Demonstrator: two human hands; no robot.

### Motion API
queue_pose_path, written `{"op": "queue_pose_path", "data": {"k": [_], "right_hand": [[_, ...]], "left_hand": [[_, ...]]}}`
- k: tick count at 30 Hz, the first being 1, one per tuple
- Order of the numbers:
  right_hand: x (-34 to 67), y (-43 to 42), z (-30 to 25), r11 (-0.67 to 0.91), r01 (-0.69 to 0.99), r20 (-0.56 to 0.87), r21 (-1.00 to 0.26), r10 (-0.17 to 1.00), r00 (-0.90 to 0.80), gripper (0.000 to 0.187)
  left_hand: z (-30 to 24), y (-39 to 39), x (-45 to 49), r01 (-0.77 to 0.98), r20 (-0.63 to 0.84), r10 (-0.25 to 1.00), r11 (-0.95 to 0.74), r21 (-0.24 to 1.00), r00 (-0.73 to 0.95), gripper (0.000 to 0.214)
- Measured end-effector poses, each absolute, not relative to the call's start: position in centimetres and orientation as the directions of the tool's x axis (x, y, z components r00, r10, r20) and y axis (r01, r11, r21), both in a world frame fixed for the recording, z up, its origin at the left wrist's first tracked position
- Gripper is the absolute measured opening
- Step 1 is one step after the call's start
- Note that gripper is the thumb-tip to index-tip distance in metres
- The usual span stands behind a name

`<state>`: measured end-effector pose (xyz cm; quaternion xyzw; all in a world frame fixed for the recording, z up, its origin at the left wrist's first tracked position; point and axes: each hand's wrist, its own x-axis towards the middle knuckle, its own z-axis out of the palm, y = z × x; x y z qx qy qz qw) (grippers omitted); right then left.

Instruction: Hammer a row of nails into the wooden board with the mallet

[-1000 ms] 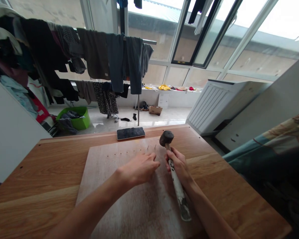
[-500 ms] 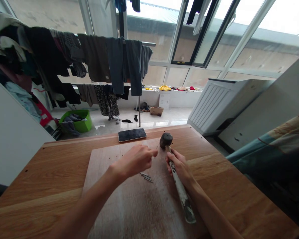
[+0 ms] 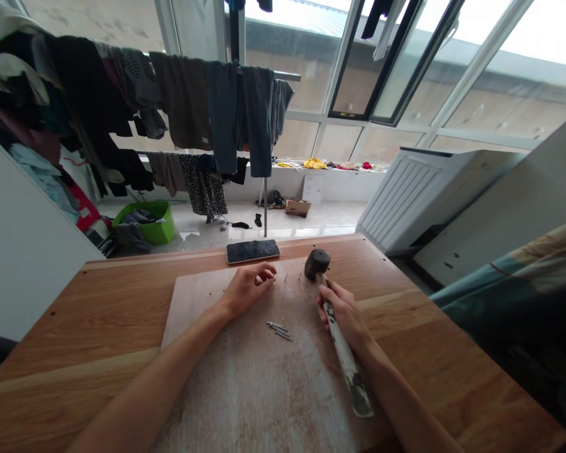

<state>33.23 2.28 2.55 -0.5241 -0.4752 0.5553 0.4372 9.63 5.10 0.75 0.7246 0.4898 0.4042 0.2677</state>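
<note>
Hammer point(image 3: 340, 343) in right hand point(image 3: 343, 316)

Scene lit by bright daylight from windows point(image 3: 405, 56) ahead; sky blown out to white. Surface point(image 3: 99, 314) evenly lit, shadows soft and faint. Straight lines bent toward edges by wide lens. Focus sharp throughout.

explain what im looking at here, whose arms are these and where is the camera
The camera sits on a person's head and looks forward and down, so the two bare arms are their own. The right hand grips a hammer by its handle, with the dark head resting on a pale wooden board. The left hand rests on the board with fingertips pinched, perhaps on a nail, too small to tell. A few loose nails lie between the hands. The board lies on a wooden table, with a phone at the far edge. Behind, laundry hangs by windows.
</note>
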Motion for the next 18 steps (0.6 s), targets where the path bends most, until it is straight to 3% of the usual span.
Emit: {"op": "queue_pose_path", "data": {"k": [7,18], "right_hand": [[33.1,2.3,2.7,-0.156,0.002,-0.156,-0.988,0.986,-0.062,0.036],[32.6,1.4,3.8,-0.088,-0.05,-0.081,-0.995,0.99,-0.114,0.031]], "left_hand": [[0.5,5.0,9.6,0.56,0.411,0.883,-0.463,0.687,0.226,0.012],[0.0,5.3,9.5,0.542,0.392,0.886,-0.461,0.702,0.246,0.009]]}}
